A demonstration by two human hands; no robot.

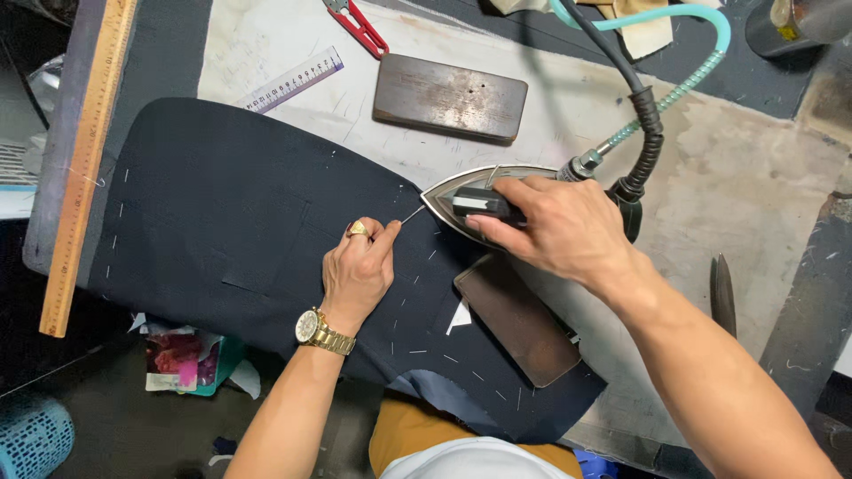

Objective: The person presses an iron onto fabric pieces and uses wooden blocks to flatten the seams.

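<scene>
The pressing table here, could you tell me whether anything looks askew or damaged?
Nothing is spilled or broken. The table cover is stained and worn beside the iron. White basting stitches run across the dark fabric, apparently deliberate.

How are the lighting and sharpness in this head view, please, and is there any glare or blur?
Head view: even overhead light; mild glare on the iron's metal edge; soft shadow under the right hand; left hand and navy cloth sharp; lower corners dim.
</scene>
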